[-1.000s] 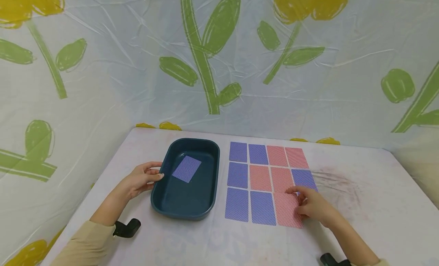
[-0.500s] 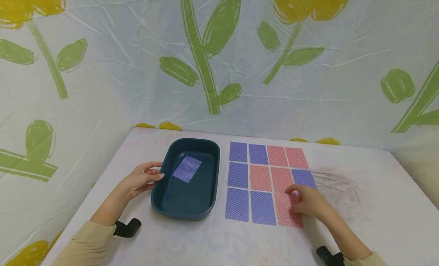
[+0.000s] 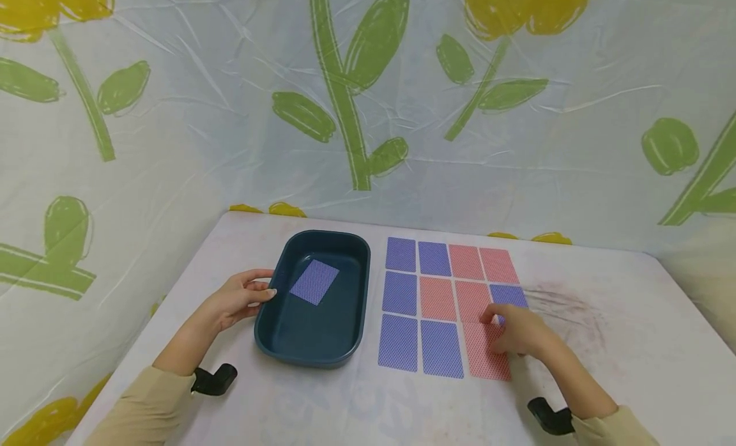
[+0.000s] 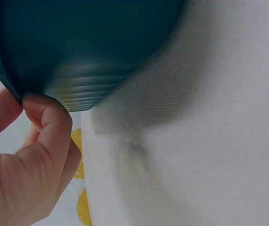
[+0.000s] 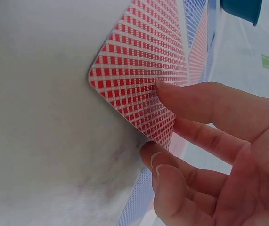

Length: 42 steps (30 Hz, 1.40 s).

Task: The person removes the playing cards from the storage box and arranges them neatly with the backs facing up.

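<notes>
On the left, my left hand (image 3: 240, 299) grips the long side rim of a dark teal tray (image 3: 299, 356), thumb and fingertips on either side of it in the left wrist view. A blue-backed playing card (image 3: 314, 282) lies askew on the tray floor. My right hand (image 3: 522, 331) is at the near right card of a grid. There it pinches a red-backed playing card (image 3: 482, 350) by its right edge. In the right wrist view the thumb presses on the red back (image 5: 125, 70), while other fingertips meet the edge.
Face-down cards lie in rows right of the tray, among them blue-backed cards (image 3: 398, 342) and red-backed cards (image 3: 438, 299). A pale cloth covers the table (image 3: 322, 407). Flower-printed sheeting (image 3: 230, 114) hangs behind and at the left.
My right hand has shifted slightly left, its thumb further over the red card's right edge. The left hand keeps its grip on the tray. The head view has tilted a little.
</notes>
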Motion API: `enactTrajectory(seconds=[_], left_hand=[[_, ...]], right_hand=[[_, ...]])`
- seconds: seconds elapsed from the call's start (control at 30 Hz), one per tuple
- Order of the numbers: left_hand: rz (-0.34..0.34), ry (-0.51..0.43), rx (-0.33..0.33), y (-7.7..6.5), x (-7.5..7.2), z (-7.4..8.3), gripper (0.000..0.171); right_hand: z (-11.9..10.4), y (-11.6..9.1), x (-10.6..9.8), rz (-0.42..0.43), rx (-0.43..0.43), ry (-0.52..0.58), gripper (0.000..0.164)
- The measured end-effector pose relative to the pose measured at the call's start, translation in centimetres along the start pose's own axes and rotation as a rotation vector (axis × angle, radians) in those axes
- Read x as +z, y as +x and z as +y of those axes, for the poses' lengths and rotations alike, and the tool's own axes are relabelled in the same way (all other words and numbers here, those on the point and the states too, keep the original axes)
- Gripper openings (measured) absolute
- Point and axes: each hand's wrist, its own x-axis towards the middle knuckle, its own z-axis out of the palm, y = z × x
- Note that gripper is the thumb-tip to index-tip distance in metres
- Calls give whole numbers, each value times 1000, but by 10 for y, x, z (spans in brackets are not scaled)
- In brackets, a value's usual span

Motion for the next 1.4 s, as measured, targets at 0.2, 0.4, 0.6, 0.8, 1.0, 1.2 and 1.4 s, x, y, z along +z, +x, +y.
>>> enactTrajectory(seconds=[0.2,0.4,0.6,0.8,1.0,1.2,1.4], left_hand=[[-1,-1,-2,-1,1,2,56],[-4,-5,-2,-1,2,3,57],[-4,-5,-1,-1,3,4,57],[5,1,-12,0,2,2,56],[-1,5,-10,0,1,2,56],[-7,0,-8,-1,2,2,56],[-5,-16,-10,-2,1,3,56]], right_hand=[[1,0,2,5,2,-6,37],[0,1,3,5,6,-37,37],[-2,0,3,1,13,-54,37],[-3,-3,5,5,16,-46,38],[-3,-2,3,-1,6,-29,36],[-2,6,-8,-97,-116,273,36],[-15,23,-19,-226,-212,660,48]])
